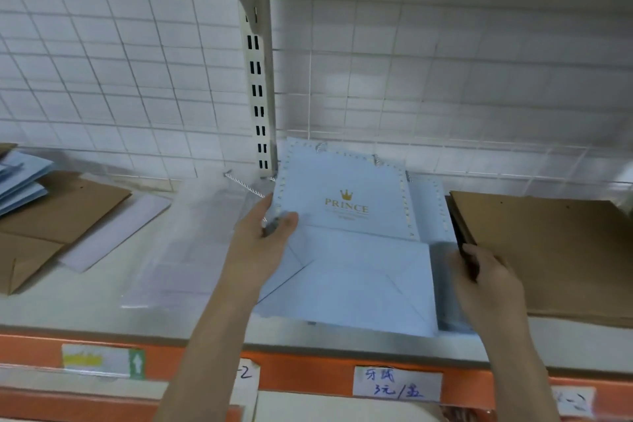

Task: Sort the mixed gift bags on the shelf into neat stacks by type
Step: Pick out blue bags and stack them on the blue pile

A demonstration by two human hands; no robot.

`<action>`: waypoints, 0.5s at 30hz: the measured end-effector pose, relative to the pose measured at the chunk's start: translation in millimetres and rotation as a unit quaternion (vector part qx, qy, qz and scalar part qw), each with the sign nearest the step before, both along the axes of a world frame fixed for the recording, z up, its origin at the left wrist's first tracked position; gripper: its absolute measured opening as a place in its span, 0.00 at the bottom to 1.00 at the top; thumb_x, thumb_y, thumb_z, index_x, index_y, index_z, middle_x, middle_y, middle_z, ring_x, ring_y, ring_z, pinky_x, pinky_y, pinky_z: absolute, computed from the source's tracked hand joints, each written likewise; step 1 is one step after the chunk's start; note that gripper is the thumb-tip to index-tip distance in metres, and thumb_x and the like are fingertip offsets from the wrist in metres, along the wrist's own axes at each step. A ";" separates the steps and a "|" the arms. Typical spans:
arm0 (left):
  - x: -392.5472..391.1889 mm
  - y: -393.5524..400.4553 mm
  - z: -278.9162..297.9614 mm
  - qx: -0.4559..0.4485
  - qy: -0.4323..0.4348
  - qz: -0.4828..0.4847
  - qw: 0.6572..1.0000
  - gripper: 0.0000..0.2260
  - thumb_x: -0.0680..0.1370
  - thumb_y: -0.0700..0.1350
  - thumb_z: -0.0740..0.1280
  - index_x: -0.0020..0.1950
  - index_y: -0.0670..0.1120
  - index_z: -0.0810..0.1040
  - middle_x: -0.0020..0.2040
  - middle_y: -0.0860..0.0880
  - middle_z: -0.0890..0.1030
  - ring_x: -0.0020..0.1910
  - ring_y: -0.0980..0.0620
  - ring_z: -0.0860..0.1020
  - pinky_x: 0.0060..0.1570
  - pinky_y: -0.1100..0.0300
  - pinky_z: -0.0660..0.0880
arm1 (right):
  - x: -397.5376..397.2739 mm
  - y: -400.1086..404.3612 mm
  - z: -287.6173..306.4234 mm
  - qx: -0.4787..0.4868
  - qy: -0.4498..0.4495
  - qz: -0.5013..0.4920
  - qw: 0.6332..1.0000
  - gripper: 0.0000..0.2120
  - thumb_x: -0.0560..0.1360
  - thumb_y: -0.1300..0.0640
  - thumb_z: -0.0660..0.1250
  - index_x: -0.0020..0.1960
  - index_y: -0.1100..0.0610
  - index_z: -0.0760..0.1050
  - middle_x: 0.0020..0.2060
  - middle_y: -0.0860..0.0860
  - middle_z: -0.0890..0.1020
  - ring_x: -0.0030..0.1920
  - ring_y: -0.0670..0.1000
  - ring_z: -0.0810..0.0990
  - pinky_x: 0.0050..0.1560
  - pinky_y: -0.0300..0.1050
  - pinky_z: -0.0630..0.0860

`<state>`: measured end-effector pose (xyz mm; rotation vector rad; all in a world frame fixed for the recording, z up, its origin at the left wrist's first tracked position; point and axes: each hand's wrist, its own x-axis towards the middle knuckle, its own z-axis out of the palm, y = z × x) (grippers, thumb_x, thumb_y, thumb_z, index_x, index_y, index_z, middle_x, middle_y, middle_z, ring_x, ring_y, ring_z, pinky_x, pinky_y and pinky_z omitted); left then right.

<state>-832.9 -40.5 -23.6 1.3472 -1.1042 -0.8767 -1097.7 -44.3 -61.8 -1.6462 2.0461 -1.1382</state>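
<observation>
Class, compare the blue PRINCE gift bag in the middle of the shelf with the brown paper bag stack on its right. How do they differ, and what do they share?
The blue PRINCE bag is pale blue with a gold crown logo; the brown stack is plain and unprinted. The blue bag shows a dotted border; the brown stack shows none. The left hand grips the blue bag's edge; the right hand touches the brown stack's edge. Both lie flat on the shelf.
</observation>
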 end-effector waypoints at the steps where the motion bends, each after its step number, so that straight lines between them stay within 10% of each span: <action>1: -8.5 -5.7 0.6 -0.001 -0.009 0.004 1.000 0.12 0.77 0.44 0.66 0.60 0.53 0.75 0.41 0.57 0.80 0.34 0.63 0.76 0.36 0.73 0.71 | -3.3 2.6 1.1 -0.003 0.002 -0.001 1.000 0.15 0.78 0.57 0.61 0.62 0.61 0.74 0.50 0.60 0.79 0.50 0.57 0.74 0.49 0.43 0.65; 5: -36.3 -25.8 -7.4 -0.013 -0.093 0.013 0.996 0.05 0.75 0.43 0.68 0.46 0.54 0.75 0.41 0.52 0.80 0.37 0.57 0.76 0.33 0.77 0.69 | -9.3 15.3 3.8 -0.034 0.029 0.006 0.999 0.13 0.77 0.59 0.62 0.59 0.63 0.76 0.41 0.57 0.79 0.43 0.54 0.73 0.45 0.42 0.65; 15: -54.5 -48.0 -46.9 0.043 -0.357 0.035 0.932 0.17 0.78 0.48 0.61 0.63 0.40 0.73 0.55 0.38 0.74 0.57 0.40 0.71 0.59 0.54 0.67 | 2.0 15.9 -11.9 -0.037 0.074 -0.014 0.996 0.11 0.75 0.59 0.65 0.54 0.64 0.78 0.42 0.58 0.78 0.39 0.52 0.72 0.40 0.40 0.64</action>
